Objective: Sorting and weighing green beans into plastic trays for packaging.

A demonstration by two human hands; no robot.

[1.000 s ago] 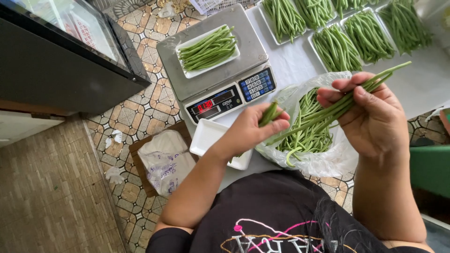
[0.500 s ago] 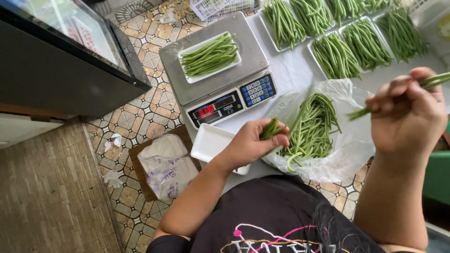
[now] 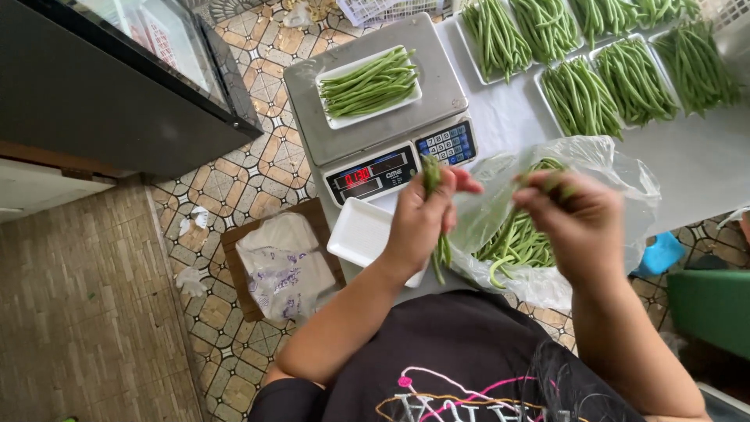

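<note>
While both hands (image 3: pixel 500 215) grip green beans (image 3: pixel 434 184), six filled trays (image 3: pixel 370 84) wait.

Left hand (image 3: pixel 422 223) grips green beans (image 3: pixel 434 209); right hand (image 3: pixel 574 219) over bean bag (image 3: pixel 617 168)

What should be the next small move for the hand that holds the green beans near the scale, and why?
Probably lift the left hand and lay its beans on the tray on the scale. That hand grips a small bunch just below the scale, the tray holds only a modest pile, and the right hand is busy at the bag.
</note>
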